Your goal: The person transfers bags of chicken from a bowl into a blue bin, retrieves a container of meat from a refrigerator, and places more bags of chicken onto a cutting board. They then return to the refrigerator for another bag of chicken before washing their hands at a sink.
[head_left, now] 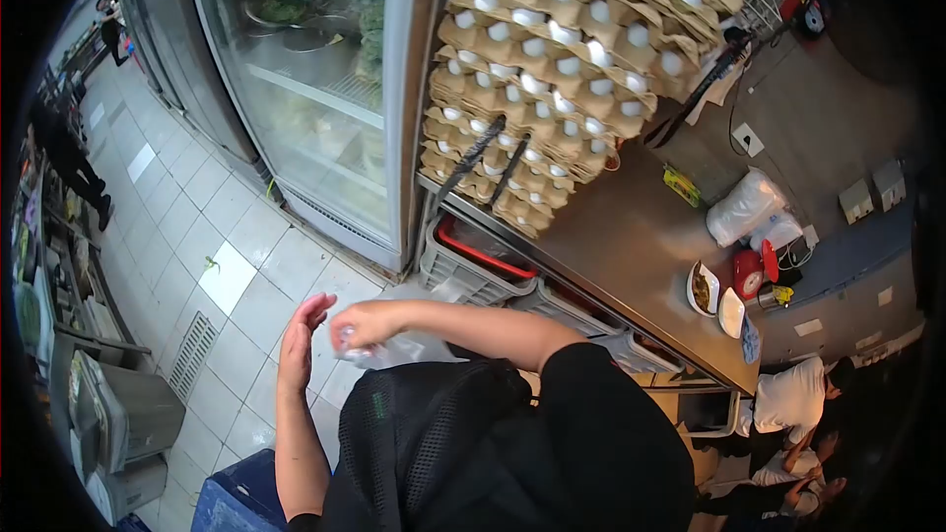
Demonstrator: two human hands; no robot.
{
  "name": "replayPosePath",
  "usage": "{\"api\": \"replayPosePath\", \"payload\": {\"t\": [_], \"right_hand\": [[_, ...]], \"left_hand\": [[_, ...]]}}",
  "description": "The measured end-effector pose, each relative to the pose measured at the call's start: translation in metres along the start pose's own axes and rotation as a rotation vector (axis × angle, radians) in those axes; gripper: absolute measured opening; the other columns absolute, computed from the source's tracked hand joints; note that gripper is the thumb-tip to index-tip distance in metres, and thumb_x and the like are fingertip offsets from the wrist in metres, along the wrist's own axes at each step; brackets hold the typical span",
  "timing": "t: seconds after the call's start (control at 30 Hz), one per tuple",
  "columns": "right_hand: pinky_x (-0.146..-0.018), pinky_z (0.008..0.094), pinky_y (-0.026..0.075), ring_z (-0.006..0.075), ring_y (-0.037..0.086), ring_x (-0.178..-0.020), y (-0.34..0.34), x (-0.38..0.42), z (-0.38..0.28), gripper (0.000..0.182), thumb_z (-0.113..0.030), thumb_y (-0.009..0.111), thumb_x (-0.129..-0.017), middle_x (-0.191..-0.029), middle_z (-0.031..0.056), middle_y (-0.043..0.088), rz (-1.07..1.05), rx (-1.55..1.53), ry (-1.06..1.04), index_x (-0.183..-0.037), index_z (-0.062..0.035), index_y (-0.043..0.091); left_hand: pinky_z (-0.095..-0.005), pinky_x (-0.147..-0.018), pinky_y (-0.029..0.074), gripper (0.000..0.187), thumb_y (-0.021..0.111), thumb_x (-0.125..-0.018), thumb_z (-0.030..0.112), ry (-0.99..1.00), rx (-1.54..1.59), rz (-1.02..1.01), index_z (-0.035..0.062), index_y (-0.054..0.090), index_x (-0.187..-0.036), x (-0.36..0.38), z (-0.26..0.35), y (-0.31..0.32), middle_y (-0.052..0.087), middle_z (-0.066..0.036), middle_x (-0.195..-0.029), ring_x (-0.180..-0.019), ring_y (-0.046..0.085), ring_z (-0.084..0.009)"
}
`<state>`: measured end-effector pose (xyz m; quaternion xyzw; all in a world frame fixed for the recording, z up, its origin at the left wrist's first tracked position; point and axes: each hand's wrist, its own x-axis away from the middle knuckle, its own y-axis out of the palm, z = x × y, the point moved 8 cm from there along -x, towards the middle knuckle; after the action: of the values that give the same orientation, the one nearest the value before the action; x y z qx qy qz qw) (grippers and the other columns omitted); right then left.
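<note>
My right hand (pixel 365 325) is closed in a fist around a crumpled clear plastic bag (pixel 399 350), whose loose part hangs below my wrist, in front of my chest. Part of the bag is hidden by my forearm. Just to the left, my left hand (pixel 301 335) is raised with its fingers stretched out and nothing in it. A narrow gap separates it from my right hand. Beyond both hands lies the tiled floor (pixel 232 276).
A glass-door fridge (pixel 399 138) stands ahead. Stacked egg trays (pixel 552 69) rest on a metal counter (pixel 601 246), with grey crates (pixel 473 281) below. Grey bins (pixel 128 404) and a blue container (pixel 236 498) stand left. People (pixel 788 399) are at lower right; another person (pixel 74 158) stands far left.
</note>
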<state>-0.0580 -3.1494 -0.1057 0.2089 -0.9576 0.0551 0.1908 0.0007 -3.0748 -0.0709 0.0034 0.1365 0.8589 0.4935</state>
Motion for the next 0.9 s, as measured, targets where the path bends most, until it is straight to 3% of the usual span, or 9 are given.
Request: {"api": "replayPosePath", "payload": {"t": [0.17,0.27,0.33,0.43,0.57,0.67,0.73,0.83,0.9], "right_hand": [[-0.073,0.0307,0.048,0.0168,0.061,-0.081,-0.062,-0.066,-0.099,0.016,-0.007,0.056,-0.076,-0.092,0.0067,0.064,0.293,0.372,-0.448,-0.09,-0.0036,0.061],[-0.077,0.0298,0.047,0.0156,0.06,-0.086,-0.112,-0.114,-0.128,0.018,-0.008,0.057,-0.077,-0.092,0.0069,0.064,0.374,0.324,-0.53,-0.094,-0.0045,0.062],[-0.075,0.0271,0.047,0.0108,0.058,-0.083,-0.15,-0.149,-0.143,0.016,-0.009,0.057,-0.08,-0.088,0.0025,0.064,0.429,0.224,-0.496,-0.094,-0.0054,0.062],[-0.052,0.0192,0.04,0.0029,0.048,-0.059,-0.201,-0.217,-0.162,0.013,-0.005,0.056,-0.08,-0.073,-0.0027,0.056,0.508,0.09,-0.566,-0.092,-0.0058,0.061],[-0.044,0.0192,0.034,0.003,0.043,-0.05,-0.251,-0.321,-0.175,0.013,-0.004,0.055,-0.08,-0.065,-0.0035,0.051,0.434,-0.158,-0.396,-0.091,-0.0061,0.06],[-0.044,0.0201,0.034,0.0042,0.043,-0.05,-0.253,-0.39,-0.177,0.013,-0.003,0.056,-0.079,-0.064,-0.0032,0.051,0.384,-0.243,-0.295,-0.091,-0.0061,0.06],[-0.045,0.0204,0.035,0.0042,0.044,-0.052,-0.244,-0.438,-0.187,0.013,-0.003,0.057,-0.08,-0.065,-0.0034,0.052,0.358,-0.28,-0.272,-0.092,-0.0067,0.06],[-0.045,0.0209,0.035,0.0047,0.044,-0.052,-0.235,-0.499,-0.203,0.013,-0.002,0.059,-0.079,-0.065,-0.003,0.052,0.343,-0.327,-0.32,-0.091,-0.0072,0.06],[-0.045,0.0209,0.035,0.0049,0.044,-0.052,-0.237,-0.538,-0.209,0.013,-0.003,0.059,-0.079,-0.065,-0.0028,0.052,0.383,-0.331,-0.299,-0.091,-0.008,0.06]], "left_hand": [[-0.0349,-0.095,0.038,0.062,0.049,-0.089,0.05,-0.108,-0.087,0.243,-0.0031,0.051,-0.121,0.011,-0.047,-0.105,0.055,-0.013,-0.122,-0.115,0.05,-0.021],[-0.0353,-0.083,0.045,0.048,0.06,-0.083,0.039,-0.43,-0.698,0.17,-0.0001,0.058,-0.111,0.012,-0.026,-0.151,0.065,-0.011,-0.102,-0.095,0.06,-0.02],[-0.0347,-0.072,0.047,0.036,0.065,-0.074,0.027,-0.49,-0.969,0.192,0.0023,0.064,-0.1,0.012,-0.025,-0.196,0.067,-0.007,-0.082,-0.077,0.062,-0.0184],[-0.0336,-0.07,0.048,0.031,0.063,-0.074,0.022,-0.52,-0.967,0.448,0.0023,0.064,-0.098,0.029,0.009,-0.269,0.067,-0.007,-0.078,-0.073,0.061,-0.0194],[-0.0317,-0.075,0.047,0.026,0.06,-0.077,0.02,-0.605,-0.659,0.626,0.0031,0.066,-0.096,0.052,0.061,-0.349,0.068,-0.007,-0.086,-0.08,0.063,-0.0211],[-0.0367,-0.09,0.043,0.041,0.06,-0.082,0.034,-0.281,-0.258,0.646,0.0053,0.06,-0.112,0.048,0.097,-0.371,0.063,-0.011,-0.109,-0.101,0.059,-0.0241],[-0.0442,-0.101,0.033,0.069,0.057,-0.083,0.053,0.54,0.373,0.876,0.0058,0.044,-0.131,0.045,0.145,-0.398,0.05,-0.014,-0.128,-0.119,0.047,-0.0253],[-0.048,-0.105,0.027,0.084,0.054,-0.079,0.062,0.544,0.404,0.915,0.0042,0.034,-0.136,0.03,0.115,-0.447,0.04,-0.016,-0.138,-0.131,0.034,-0.0258],[-0.0418,-0.099,0.036,0.068,0.058,-0.086,0.043,0.236,0.126,0.968,0.0028,0.035,-0.135,0.009,0.093,-0.475,0.05,-0.017,-0.127,-0.118,0.048,-0.025]]}}
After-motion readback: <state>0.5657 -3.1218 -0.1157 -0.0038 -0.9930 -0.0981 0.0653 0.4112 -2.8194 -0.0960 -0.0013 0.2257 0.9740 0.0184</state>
